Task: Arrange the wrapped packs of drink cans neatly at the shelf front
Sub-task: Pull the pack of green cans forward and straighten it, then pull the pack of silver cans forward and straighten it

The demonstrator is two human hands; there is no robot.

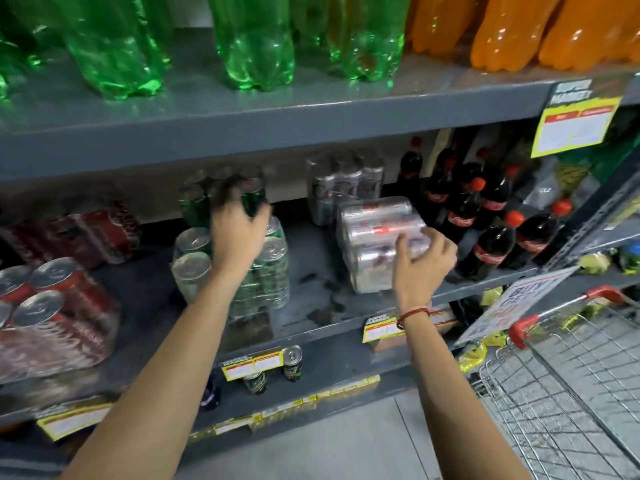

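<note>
On the middle shelf [311,292], my left hand [235,233] reaches deep over a wrapped pack of green cans [270,268] at the front and closes on a second green pack [197,202] behind it. My right hand [422,261] rests with spread fingers against the near side of a wrapped pack of silver cans [377,230] lying on its side. Another silver pack [343,185] stands upright at the back. Red can packs [48,306] sit at the left front, with more red packs [90,237] behind them.
Dark cola bottles [485,223] crowd the shelf's right end. Green bottles [249,39] and orange bottles [519,29] fill the shelf above. A wire trolley with red corners [568,375] stands at lower right. Loose cans [292,363] sit on the lower shelf. A dark stain marks the shelf between the packs.
</note>
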